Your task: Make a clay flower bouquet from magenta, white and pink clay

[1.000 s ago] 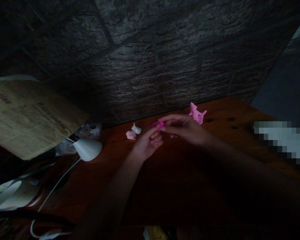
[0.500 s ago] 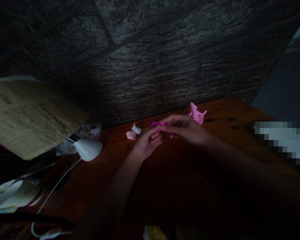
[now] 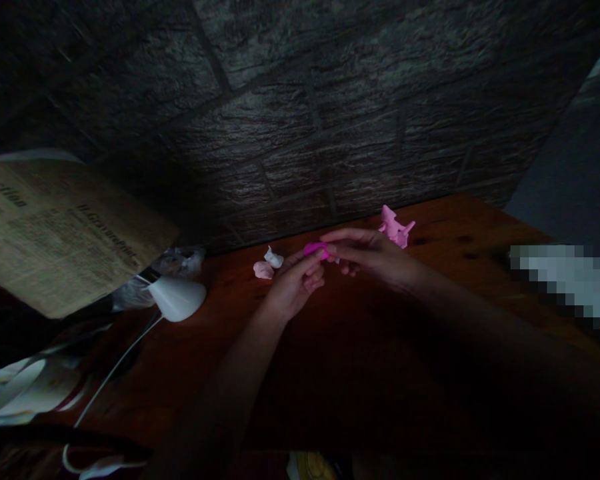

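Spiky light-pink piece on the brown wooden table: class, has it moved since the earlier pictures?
No. The spiky light-pink piece sits at the same spacing from the dark knot in the wood; only the whole view shifted slightly.

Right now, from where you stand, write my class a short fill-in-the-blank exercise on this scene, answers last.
The fingers of the left hand and right hand hold a small soft-looking lump coloured bright ____. The white cone-shaped object is to the ____ of both hands. Beside the pale pink rounded blob lies a crumpled piece coloured ____. The spiky light-pink shape rests on a brown table made of ____.

Missing words: pink; left; white; wood.
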The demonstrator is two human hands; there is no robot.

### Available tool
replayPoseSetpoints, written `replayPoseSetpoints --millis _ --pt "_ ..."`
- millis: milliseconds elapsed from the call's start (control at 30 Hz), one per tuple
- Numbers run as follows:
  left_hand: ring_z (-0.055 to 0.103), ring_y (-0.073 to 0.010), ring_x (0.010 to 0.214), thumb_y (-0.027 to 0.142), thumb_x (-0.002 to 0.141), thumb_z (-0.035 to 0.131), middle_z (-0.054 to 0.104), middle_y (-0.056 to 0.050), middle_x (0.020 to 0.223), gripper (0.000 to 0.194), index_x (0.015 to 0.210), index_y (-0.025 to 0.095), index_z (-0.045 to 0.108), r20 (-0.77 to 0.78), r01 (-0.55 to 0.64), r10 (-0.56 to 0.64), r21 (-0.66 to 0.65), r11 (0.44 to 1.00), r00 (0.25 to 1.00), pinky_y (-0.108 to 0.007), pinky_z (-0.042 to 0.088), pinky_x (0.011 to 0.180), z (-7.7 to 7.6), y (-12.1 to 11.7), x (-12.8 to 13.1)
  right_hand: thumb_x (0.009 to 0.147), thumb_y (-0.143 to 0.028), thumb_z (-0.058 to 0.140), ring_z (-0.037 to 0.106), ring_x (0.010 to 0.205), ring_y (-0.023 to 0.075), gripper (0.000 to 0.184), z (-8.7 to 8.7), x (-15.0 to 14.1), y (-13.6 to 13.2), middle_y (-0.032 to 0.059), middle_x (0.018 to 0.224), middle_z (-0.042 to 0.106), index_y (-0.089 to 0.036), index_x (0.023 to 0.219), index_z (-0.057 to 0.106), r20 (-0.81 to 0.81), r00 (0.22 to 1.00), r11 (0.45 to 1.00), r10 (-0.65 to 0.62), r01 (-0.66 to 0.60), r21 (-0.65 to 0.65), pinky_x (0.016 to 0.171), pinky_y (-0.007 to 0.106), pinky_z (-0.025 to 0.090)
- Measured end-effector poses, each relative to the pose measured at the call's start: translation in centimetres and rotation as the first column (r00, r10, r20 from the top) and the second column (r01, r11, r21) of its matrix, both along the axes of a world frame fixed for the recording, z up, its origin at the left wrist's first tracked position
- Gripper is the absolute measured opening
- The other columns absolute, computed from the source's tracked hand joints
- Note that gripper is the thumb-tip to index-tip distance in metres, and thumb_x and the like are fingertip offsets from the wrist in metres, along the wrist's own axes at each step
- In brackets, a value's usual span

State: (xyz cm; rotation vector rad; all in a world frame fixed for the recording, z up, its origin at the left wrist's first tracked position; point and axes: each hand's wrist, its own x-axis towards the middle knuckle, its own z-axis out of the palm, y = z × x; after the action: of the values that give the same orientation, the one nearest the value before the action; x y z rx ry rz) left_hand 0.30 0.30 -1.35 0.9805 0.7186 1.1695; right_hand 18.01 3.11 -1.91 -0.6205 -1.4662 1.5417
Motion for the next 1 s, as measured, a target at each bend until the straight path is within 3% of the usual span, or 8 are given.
replayPoseSetpoints --millis 100,267,533,667,833,1000 --pt "0.022 -0.0031 0.045 0.026 0.075 0.082 0.031 0.01 0.051 0.019 0.075 0.016 0.065 -0.014 -0.007 0.007 -0.004 1.0 1.0 -0.019 0.02 0.044 -0.19 0.11 -0.09 0.078 -0.035 0.083 0.062 0.064 0.0104 0.043 -0.07 0.03 0.09 -0.0004 0.078 0.073 -0.026 0.118 0.073 0.014 1.0 0.998 -0.006 0.007 -0.06 0.057 0.023 0.045" --pt "0.023 -0.0033 0.045 0.028 0.076 0.081 0.032 0.01 0.051 0.02 0.072 0.016 0.065 -0.043 -0.003 0.004 0.032 0.999 0.999 -0.02 0.021 0.045 -0.21 -0.02 0.0 0.078 -0.043 0.082 0.062 0.064 0.0092 0.033 0.02 -0.04 0.12 0.003 0.089 0.076 -0.025 0.105 0.079 0.002 0.999 0.991 0.045 -0.044 -0.129 0.054 0.021 0.044" --pt "0.024 -0.0031 0.045 0.029 0.073 0.084 0.036 0.01 0.048 0.019 0.078 0.016 0.071 -0.066 -0.014 0.021 0.104 0.995 0.998 -0.019 0.023 0.046 -0.27 -0.17 0.04 0.081 -0.038 0.081 0.061 0.061 0.0081 0.039 -0.18 0.06 0.23 0.0008 0.081 0.074 -0.023 0.116 0.074 0.03 0.999 0.998 0.04 -0.038 -0.05 0.051 0.02 0.042" --pt "0.025 -0.0029 0.044 0.025 0.077 0.08 0.034 0.01 0.049 0.015 0.074 0.015 0.068 -0.033 -0.035 0.037 0.054 0.998 0.999 -0.018 0.024 0.045 0.09 -0.46 0.18 0.082 -0.041 0.079 0.062 0.062 0.0098 0.034 -0.09 0.2 0.38 0.0019 0.081 0.074 -0.021 0.109 0.075 0.074 0.996 0.999 0.041 -0.039 -0.027 0.05 0.02 0.043" --pt "0.019 -0.0018 0.041 0.021 0.08 0.075 0.028 0.011 0.049 0.027 0.064 0.015 0.054 0.065 0.042 -0.036 -0.1 0.994 0.997 -0.016 0.025 0.042 0.54 -0.55 0.19 0.078 -0.049 0.081 0.06 0.06 0.0081 0.031 0.02 0.0 0.29 0.0027 0.085 0.075 -0.02 0.088 0.076 0.035 0.998 0.988 0.058 -0.052 -0.148 0.049 0.018 0.042" --pt "0.011 -0.002 0.037 0.023 0.083 0.071 0.025 0.013 0.045 0.017 0.072 0.015 0.061 0.12 0.129 -0.114 -0.13 0.983 0.986 -0.014 0.023 0.037 0.49 -0.51 -0.12 0.075 -0.049 0.084 0.058 0.059 0.0067 0.031 -0.14 -0.29 0.19 0.0023 0.085 0.075 -0.02 0.082 0.076 -0.033 0.997 0.95 0.066 -0.073 -0.304 0.05 0.018 0.042"
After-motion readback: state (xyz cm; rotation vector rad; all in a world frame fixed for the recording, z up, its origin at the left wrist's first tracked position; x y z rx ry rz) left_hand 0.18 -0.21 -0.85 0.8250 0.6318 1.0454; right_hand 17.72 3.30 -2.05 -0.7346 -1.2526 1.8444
